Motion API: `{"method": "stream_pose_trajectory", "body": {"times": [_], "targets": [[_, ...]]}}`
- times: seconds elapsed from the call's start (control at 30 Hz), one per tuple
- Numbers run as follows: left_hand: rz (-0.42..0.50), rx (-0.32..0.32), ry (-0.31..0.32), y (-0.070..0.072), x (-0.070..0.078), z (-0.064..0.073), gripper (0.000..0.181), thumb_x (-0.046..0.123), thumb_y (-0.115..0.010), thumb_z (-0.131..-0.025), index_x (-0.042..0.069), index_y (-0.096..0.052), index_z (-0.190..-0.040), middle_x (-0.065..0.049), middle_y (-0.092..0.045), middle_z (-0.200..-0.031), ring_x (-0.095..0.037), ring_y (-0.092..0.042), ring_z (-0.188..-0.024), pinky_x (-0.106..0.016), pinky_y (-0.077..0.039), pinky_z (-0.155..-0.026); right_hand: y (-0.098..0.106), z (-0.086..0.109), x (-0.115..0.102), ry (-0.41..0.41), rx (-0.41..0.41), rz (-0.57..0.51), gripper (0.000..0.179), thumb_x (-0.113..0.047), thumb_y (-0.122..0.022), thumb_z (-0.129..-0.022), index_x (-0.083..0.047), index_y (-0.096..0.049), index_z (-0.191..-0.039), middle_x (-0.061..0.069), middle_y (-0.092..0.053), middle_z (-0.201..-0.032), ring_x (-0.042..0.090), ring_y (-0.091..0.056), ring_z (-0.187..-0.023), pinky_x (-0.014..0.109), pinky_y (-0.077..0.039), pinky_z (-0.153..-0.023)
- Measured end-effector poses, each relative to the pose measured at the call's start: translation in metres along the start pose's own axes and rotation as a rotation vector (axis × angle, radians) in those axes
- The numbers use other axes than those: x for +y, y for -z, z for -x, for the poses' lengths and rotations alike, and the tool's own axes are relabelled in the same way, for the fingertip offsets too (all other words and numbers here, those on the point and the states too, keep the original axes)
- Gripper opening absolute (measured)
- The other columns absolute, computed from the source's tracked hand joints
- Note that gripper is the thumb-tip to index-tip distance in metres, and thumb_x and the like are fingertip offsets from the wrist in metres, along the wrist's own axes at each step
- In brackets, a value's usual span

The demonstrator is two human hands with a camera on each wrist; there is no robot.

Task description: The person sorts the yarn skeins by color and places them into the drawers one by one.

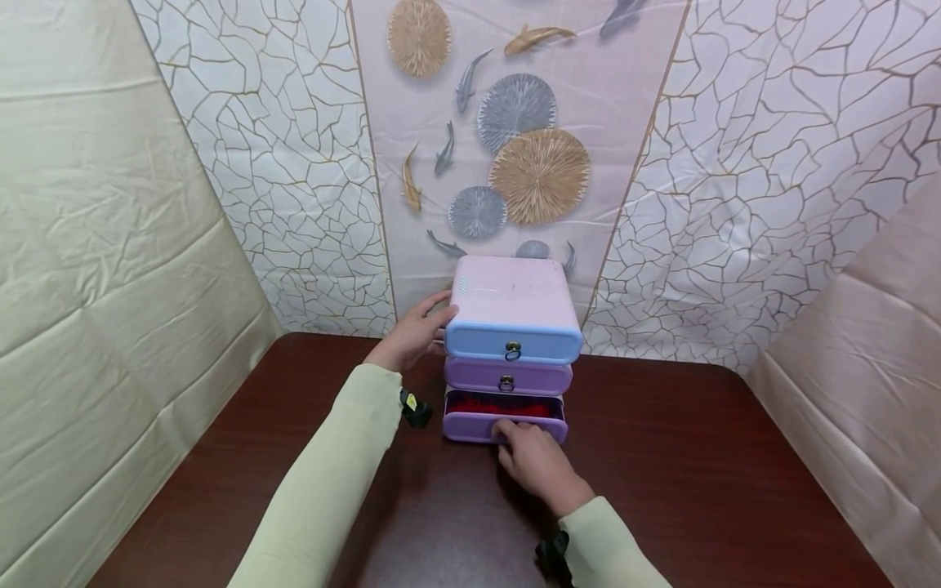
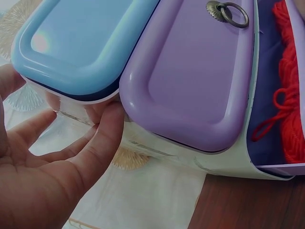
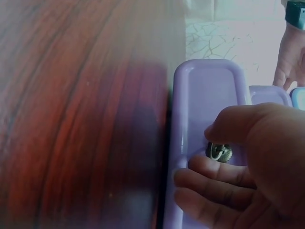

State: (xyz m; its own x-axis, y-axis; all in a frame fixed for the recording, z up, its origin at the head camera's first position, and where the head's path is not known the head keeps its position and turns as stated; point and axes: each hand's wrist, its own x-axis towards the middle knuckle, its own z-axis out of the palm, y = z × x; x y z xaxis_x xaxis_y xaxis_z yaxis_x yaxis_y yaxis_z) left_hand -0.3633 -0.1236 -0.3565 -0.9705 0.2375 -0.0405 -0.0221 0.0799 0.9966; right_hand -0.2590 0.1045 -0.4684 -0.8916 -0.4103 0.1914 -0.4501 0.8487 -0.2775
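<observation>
A small drawer cabinet (image 1: 515, 290) has a pink top, a blue upper drawer (image 1: 481, 341) and purple drawers below. The bottom purple drawer (image 1: 465, 426) is pulled partway out, and red yarn (image 2: 288, 86) lies inside it. My right hand (image 1: 540, 461) is at its front, thumb and curled forefinger around the small bronze ring pull (image 3: 220, 151). On the cabinet's left side rests my left hand (image 1: 415, 331), fingers extended along the side wall beside the blue drawer, thumb by its upper edge.
The cabinet stands on a dark reddish-brown table (image 1: 662, 457), near its back edge. Behind hangs a patterned cloth (image 1: 309, 163) with fish and round motifs. Beige cloth (image 1: 88, 286) hangs at both sides. The middle purple drawer (image 2: 190, 76) is closed.
</observation>
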Motion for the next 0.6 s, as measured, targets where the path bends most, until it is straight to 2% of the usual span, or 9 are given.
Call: {"method": "stream_pose_trajectory", "body": {"times": [0.33, 0.6], "targets": [[0.005, 0.0, -0.005, -0.002, 0.001, 0.002, 0.056, 0.038, -0.051, -0.1, 0.028, -0.031, -0.151, -0.02, -0.062, -0.12, -0.026, -0.067, -0.097, -0.044, -0.056, -0.081, -0.005, -0.011, 0.004, -0.038, 0.006, 0.013, 0.017, -0.019, -0.064, -0.09, -0.019, -0.06, -0.106, 0.002, -0.062, -0.086, 0.016, -0.058, -0.071, 0.036, -0.051, -0.066], [0.008, 0.01, 0.01, -0.002, 0.004, 0.003, 0.057, 0.039, -0.052, -0.1, 0.028, -0.031, -0.151, -0.02, -0.061, -0.12, -0.022, -0.066, -0.093, -0.046, -0.055, -0.085, -0.007, -0.019, 0.009, -0.048, 0.017, 0.024, 0.017, -0.018, -0.063, -0.089, -0.019, -0.06, -0.106, 0.002, -0.062, -0.086, 0.019, -0.06, -0.072, 0.037, -0.051, -0.065]]}}
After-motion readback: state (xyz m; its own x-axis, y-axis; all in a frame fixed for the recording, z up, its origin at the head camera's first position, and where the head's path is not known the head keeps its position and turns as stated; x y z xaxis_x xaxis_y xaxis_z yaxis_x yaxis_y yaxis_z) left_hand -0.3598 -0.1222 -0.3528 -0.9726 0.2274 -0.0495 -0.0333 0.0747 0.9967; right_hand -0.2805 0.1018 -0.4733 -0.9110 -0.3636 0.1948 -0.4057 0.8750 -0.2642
